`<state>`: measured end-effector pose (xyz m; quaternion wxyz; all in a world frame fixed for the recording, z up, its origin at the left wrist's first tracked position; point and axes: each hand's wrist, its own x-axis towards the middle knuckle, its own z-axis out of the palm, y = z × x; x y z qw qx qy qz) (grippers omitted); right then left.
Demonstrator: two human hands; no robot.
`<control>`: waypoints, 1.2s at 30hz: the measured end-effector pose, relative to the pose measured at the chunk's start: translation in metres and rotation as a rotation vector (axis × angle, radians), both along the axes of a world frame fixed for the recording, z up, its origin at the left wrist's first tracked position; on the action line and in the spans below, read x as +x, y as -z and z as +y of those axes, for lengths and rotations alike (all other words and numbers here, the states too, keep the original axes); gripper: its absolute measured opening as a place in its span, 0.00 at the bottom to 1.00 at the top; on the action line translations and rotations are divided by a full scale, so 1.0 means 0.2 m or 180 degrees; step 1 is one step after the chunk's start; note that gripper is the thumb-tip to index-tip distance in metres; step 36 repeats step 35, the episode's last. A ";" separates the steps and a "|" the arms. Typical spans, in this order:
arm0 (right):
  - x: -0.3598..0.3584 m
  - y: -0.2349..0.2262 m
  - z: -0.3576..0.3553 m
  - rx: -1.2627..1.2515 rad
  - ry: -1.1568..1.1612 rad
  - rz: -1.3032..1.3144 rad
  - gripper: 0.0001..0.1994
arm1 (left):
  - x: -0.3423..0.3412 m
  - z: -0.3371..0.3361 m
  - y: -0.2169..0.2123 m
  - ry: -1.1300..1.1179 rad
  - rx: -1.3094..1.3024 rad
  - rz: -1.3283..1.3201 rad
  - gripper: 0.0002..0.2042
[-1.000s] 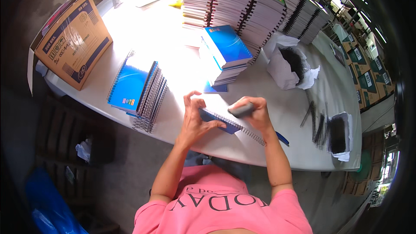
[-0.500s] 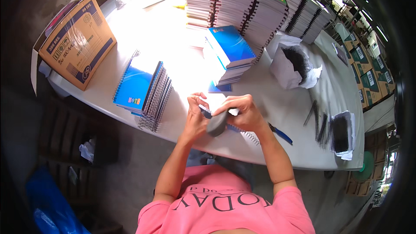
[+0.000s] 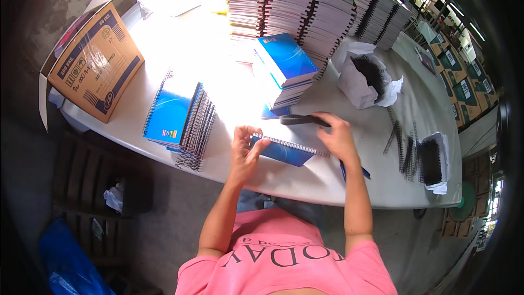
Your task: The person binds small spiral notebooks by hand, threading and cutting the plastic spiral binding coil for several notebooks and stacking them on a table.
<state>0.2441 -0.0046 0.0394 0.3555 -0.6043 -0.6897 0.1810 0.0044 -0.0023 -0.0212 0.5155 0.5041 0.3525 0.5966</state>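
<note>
A blue notebook (image 3: pixel 286 153) with a metal spiral along its upper edge is tilted above the table's near side. My left hand (image 3: pixel 247 145) grips it by its left end, the thumb over the coil. Just beyond the notebook, my right hand (image 3: pixel 338 137) holds the end of a dark grey, flat, bent piece (image 3: pixel 300 120), whose kind I cannot make out. The coil's right end reaches close to the right palm. Blue-handled pliers (image 3: pixel 364 172) lie partly hidden under my right forearm.
Spiral-bound blue notebooks (image 3: pixel 172 112) are piled at left, near a cardboard carton (image 3: pixel 98 63). Another blue-covered stack (image 3: pixel 286 60) stands ahead, before tall book stacks (image 3: pixel 295 8). Loose black coils (image 3: pixel 404 150) and paper-wrapped coil bundles (image 3: pixel 371 79) lie on the right.
My right hand has moved right and away from the notebook, carrying the dark grey piece off it. The notebook's blue cover and coil now show. My left hand keeps its grip.
</note>
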 end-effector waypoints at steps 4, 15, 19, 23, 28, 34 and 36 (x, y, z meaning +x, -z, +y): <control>0.16 -0.04 -0.40 -0.0564 0.1044 -0.0984 0.30 | -0.03 -0.04 -0.08 -0.0371 0.0122 -0.0158 0.27; -0.25 -0.03 -0.68 0.0266 0.0630 0.0830 0.24 | 0.09 -0.14 -0.24 -0.1177 0.1488 0.1017 0.44; -0.41 -0.27 -0.58 0.0415 -0.0022 -0.0398 0.19 | 0.08 -0.17 -0.27 -0.1459 0.1675 0.1145 0.42; -0.42 -0.31 -0.54 0.0735 0.0074 -0.0483 0.18 | 0.07 -0.18 -0.28 -0.1472 0.1957 0.1281 0.43; -0.40 -0.29 -0.57 0.0316 -0.0160 -0.0162 0.17 | 0.07 -0.17 -0.26 -0.1516 0.2314 0.1511 0.46; -0.36 -0.17 -0.60 -0.2285 -0.1250 0.4391 0.24 | 0.07 -0.16 -0.18 -0.1863 0.2960 0.1841 0.44; -0.37 -0.16 -0.61 -0.2379 -0.1182 0.4611 0.23 | 0.07 -0.16 -0.18 -0.1809 0.2932 0.1775 0.42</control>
